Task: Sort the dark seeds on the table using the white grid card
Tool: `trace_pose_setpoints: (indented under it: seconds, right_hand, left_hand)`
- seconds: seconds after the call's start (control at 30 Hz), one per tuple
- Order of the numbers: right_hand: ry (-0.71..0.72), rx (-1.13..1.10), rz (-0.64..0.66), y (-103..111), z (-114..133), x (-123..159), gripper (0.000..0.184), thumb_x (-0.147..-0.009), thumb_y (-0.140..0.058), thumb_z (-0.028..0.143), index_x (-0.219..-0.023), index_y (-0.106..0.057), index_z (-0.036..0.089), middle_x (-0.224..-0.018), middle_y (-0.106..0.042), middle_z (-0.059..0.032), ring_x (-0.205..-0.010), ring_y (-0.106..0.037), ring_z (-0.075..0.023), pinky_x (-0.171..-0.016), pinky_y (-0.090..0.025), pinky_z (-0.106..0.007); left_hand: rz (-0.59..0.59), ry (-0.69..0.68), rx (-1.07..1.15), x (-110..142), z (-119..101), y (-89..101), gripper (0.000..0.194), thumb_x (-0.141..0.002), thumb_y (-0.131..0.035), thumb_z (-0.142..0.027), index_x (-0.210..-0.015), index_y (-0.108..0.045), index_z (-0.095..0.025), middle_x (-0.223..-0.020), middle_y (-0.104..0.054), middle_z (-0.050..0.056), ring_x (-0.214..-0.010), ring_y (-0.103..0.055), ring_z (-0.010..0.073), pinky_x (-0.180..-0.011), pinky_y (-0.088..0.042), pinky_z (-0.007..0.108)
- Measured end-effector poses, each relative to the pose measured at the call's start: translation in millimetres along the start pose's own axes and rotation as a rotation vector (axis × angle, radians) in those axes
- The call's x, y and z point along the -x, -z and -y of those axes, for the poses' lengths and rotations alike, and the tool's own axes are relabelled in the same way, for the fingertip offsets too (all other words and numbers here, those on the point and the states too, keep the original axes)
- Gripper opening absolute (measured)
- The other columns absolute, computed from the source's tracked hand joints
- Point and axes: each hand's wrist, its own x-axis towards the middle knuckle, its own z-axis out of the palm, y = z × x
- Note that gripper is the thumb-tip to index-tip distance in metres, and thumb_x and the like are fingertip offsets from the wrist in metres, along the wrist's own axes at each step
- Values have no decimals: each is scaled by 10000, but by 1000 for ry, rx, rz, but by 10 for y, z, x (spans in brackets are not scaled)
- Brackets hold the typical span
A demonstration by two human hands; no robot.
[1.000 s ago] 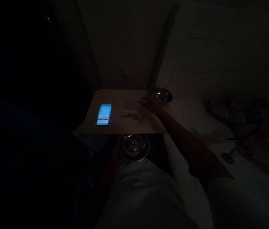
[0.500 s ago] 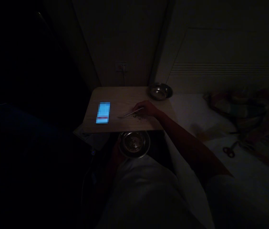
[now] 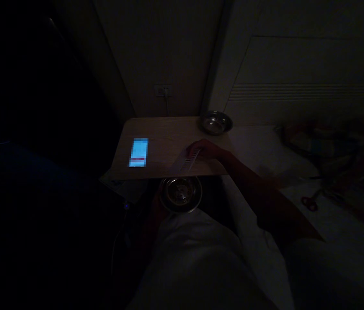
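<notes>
The wooden tabletop (image 3: 156,133) spans the centre. Lower centre, the left hand (image 3: 158,206) grips a metal dish (image 3: 198,200) by its left rim, probably rigid, slick; the right hand (image 3: 205,148) pinches a card (image 3: 179,162), seemingly light, bendable, best held by its upper end.

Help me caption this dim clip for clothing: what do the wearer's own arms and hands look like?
The right hand is ungloved, with no ring or watch that I can make out. The right forearm is bare, up to a sleeve too dark for its colour to be named. The left hand is mostly lost in shadow; its details can't be told.
</notes>
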Motion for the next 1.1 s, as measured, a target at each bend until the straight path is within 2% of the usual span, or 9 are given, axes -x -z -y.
trace_pose_setpoints:
  seconds: [0.13,0.23,0.33,0.47,0.53,0.67,0.83,0.9,1.1]
  right_hand:
    - [1,10,-51,36,47,-1,147,-749,-588,279,-766,-702,187,-874,-712,-47,-877,-643,-190,-809,-488,-326]
    - [-13,3,-198,67,80,-10,151,-745,-602,315,-743,-694,195,-875,-712,-46,-878,-645,-193,-824,-490,-343]
    - [-7,46,-377,91,164,-28,164,-757,-594,319,-779,-695,191,-915,-708,-50,-877,-647,-191,-820,-490,-334]
    - [-35,181,-488,60,389,-22,188,-761,-597,289,-883,-699,187,-921,-706,-39,-882,-643,-195,-822,-478,-326]
    - [-91,229,-541,-3,511,16,216,-756,-608,302,-921,-692,189,-915,-705,-33,-845,-643,-194,-779,-485,-320]
    - [-200,219,-586,-219,639,171,261,-716,-649,343,-924,-681,190,-875,-699,-32,-748,-630,-182,-667,-491,-294]
    - [-362,121,-705,-547,577,388,270,-694,-649,340,-921,-662,194,-821,-685,-31,-675,-611,-165,-600,-483,-279]
    - [-374,77,-728,-656,539,451,271,-687,-648,338,-913,-655,189,-823,-680,-34,-677,-606,-167,-602,-480,-280]
    - [-435,83,-876,-826,515,568,236,-719,-604,334,-898,-641,184,-822,-670,-36,-703,-596,-171,-631,-471,-282]
  left_hand:
    - [-26,-4,-8,16,-15,-32,225,-802,-537,-321,-928,-677,-199,-963,-704,60,-1225,-453,287,-1038,-332,443]
    - [-3,18,7,25,-11,-36,254,-800,-531,-354,-936,-678,-197,-998,-696,75,-1236,-437,308,-1034,-333,464]
    - [-31,-14,-2,20,-2,-28,231,-803,-530,-325,-926,-678,-199,-987,-699,64,-1233,-443,292,-1040,-333,433]
    - [13,-72,-13,-5,13,6,254,-805,-543,-293,-1009,-663,-202,-1027,-692,44,-1191,-490,274,-1026,-350,425]
    - [43,-66,2,-22,21,37,271,-809,-545,-306,-1037,-655,-209,-1056,-684,39,-1180,-501,268,-1018,-359,427]
    - [14,-26,22,-54,41,106,259,-813,-539,-316,-1005,-665,-198,-1034,-690,41,-1178,-504,259,-1028,-347,416]
    - [47,21,44,-49,44,91,357,-795,-555,-357,-1098,-616,-178,-1109,-657,77,-1195,-487,265,-1030,-335,438]
    - [74,15,48,-33,35,58,375,-795,-556,-365,-1119,-604,-184,-1129,-648,72,-1208,-473,267,-1030,-335,439]
    - [83,-67,31,-14,30,37,318,-802,-561,-317,-1105,-611,-234,-1122,-656,22,-1221,-462,237,-1040,-331,400]
